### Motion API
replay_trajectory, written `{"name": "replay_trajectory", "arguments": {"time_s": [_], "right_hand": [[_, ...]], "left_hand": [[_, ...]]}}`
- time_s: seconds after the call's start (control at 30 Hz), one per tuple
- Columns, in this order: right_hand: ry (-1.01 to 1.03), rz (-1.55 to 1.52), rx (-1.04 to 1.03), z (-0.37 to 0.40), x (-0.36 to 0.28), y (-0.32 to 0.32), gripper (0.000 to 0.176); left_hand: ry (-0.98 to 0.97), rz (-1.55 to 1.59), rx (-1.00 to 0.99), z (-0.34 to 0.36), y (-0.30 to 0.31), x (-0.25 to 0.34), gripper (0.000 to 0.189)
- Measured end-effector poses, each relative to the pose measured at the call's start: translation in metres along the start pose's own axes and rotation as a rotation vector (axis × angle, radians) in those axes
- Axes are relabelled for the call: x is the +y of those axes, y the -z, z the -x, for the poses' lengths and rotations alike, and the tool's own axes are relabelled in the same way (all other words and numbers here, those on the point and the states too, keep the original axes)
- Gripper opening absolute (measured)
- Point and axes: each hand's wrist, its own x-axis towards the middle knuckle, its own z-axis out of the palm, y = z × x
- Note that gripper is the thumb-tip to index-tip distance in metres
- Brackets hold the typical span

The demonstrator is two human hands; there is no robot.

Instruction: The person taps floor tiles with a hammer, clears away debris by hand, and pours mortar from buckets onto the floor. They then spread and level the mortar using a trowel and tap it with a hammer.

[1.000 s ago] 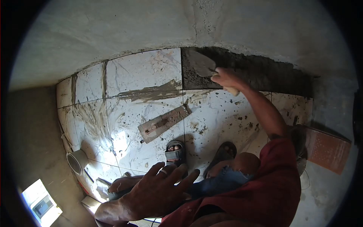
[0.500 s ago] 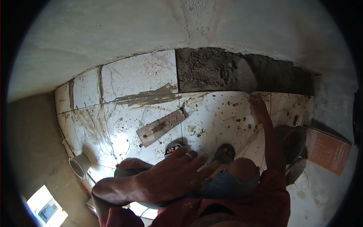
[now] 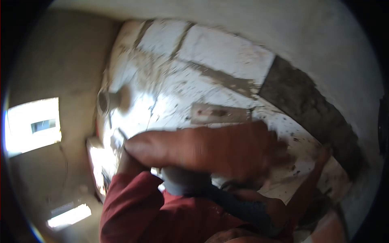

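My left hand (image 3: 253, 152) is raised over the floor in front of my knees, blurred, with its fingers stretched out and nothing visible in them. Beyond it a rectangular float (image 3: 202, 117) lies on the smeared white tiles (image 3: 227, 48). My right hand (image 3: 323, 154) is closed at the edge of the dark mortar bed (image 3: 302, 95). It grips a trowel, whose blade blurs into the grey mortar and is hard to make out now.
The mortar strip runs between the laid tiles and the wall (image 3: 332, 52). A pale bucket (image 3: 115, 101) lies on its side by the left wall. A reddish, flat-sided object (image 3: 330, 229) is at lower right. Bright light falls through an opening (image 3: 24, 125).
My view has swung left and tilted, so the floor appears rotated and more of the left wall shows. My left arm now reaches farther across the view. The right hand stays by the mortar.
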Motion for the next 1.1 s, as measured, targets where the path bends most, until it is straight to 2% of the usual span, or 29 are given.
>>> {"name": "replay_trajectory", "arguments": {"time_s": [0.03,0.07,0.1,0.13,0.17,0.2,0.23,0.27,0.3,0.33,0.37,0.43,0.5,0.53,0.57,0.6,0.63,0.67,0.7,0.73,0.77,0.8,0.83,0.87,0.9,0.97,1.0,1.03,1.1], "right_hand": [[0.113,-0.036,0.029,-0.01,0.024,0.005,0.043],[0.215,-0.085,0.067,-0.02,0.029,0.002,0.043],[0.172,0.179,0.102,0.043,-0.055,0.03,0.051],[0.4,0.047,0.139,0.043,-0.024,0.028,0.055],[0.343,0.044,0.083,0.056,-0.012,0.032,0.054],[0.286,0.047,0.034,0.067,-0.013,0.038,0.054],[0.272,-0.013,-0.018,0.099,-0.036,0.044,0.052],[0.258,-0.07,-0.066,0.127,-0.056,0.049,0.05],[0.269,-0.056,-0.077,0.123,-0.037,0.047,0.05],[0.325,-0.116,-0.193,0.117,-0.005,0.043,0.045],[0.378,-0.178,-0.31,0.112,0.012,0.042,0.041],[0.36,-0.174,-0.424,0.155,-0.021,0.042,0.037],[0.344,-0.176,-0.519,0.199,-0.061,0.033,0.033],[0.543,-0.027,-0.538,0.214,-0.075,0.027,0.032],[0.74,0.129,-0.53,0.225,-0.091,0.023,0.03],[0.432,-0.078,-0.54,0.235,-0.105,0.025,0.03],[0.121,-0.302,-0.54,0.251,-0.116,0.02,0.029],[0.349,-0.096,-0.622,0.262,-0.135,0.003,0.028],[0.533,0.016,-0.648,0.267,-0.136,-0.005,0.028],[0.469,-0.006,-0.717,0.284,-0.159,-0.009,0.029],[0.642,0.034,-0.728,0.292,-0.17,-0.012,0.03],[0.603,0.06,-0.833,0.31,-0.198,-0.005,0.034],[0.593,0.109,-0.856,0.313,-0.2,-0.009,0.03],[0.578,0.117,-0.911,0.316,-0.206,-0.009,0.044],[0.569,0.13,-0.897,0.318,-0.206,-0.007,0.044],[0.491,0.126,-0.983,0.32,-0.202,-0.008,0.044],[0.471,0.148,-0.978,0.323,-0.2,-0.007,0.043],[0.468,0.161,-0.974,0.326,-0.203,-0.004,0.043],[0.466,0.241,-1.158,0.327,-0.216,0.003,0.044]], "left_hand": [[0.261,0.219,0.128,0.014,0.007,-0.012,0.052],[0.401,0.119,0.234,0.037,0.003,-0.04,0.054],[0.464,0.01,0.482,0.064,-0.003,-0.065,0.055],[0.654,-0.156,0.529,0.101,-0.01,-0.084,0.05],[0.837,-0.27,0.549,0.148,-0.027,-0.105,0.046],[1.097,-0.2,0.561,0.188,-0.044,-0.108,0.046],[1.19,-0.226,0.595,0.24,-0.073,-0.119,0.047],[1.371,-0.092,0.638,0.288,-0.109,-0.124,0.046],[1.532,0.074,0.72,0.333,-0.151,-0.124,0.048],[1.704,0.161,0.811,0.365,-0.189,-0.113,0.048],[1.812,-0.002,0.816,0.411,-0.244,-0.107,0.049],[2.114,0.136,1.031,0.45,-0.317,-0.062,0.053],[2.384,0.169,1.068,0.492,-0.396,-0.032,0.065],[2.464,0.23,0.968,0.487,-0.403,-0.018,0.073],[2.454,0.257,0.929,0.498,-0.431,-0.01,0.081],[2.458,0.38,0.966,0.507,-0.456,-0.008,0.086],[2.397,0.38,0.888,0.503,-0.463,-0.037,0.087],[2.448,0.353,0.838,0.5,-0.46,-0.005,0.087],[2.43,0.336,0.891,0.504,-0.482,-0.01,0.08],[2.302,0.454,0.806,0.499,-0.473,-0.014,0.065],[2.336,0.257,0.741,0.489,-0.475,-0.015,0.052],[2.321,0.456,0.797,0.507,-0.496,-0.02,0.055],[2.238,0.338,0.763,0.492,-0.481,-0.017,0.053],[2.163,0.279,0.863,0.483,-0.476,-0.021,0.048],[2.098,0.218,0.956,0.478,-0.471,-0.019,0.044],[1.964,0.653,1.25,0.461,-0.434,-0.019,0.042],[1.837,0.646,1.457,0.437,-0.414,-0.018,0.038],[1.719,0.754,1.495,0.42,-0.393,-0.017,0.035],[1.6,0.673,1.372,0.399,-0.367,-0.03,0.031]]}}
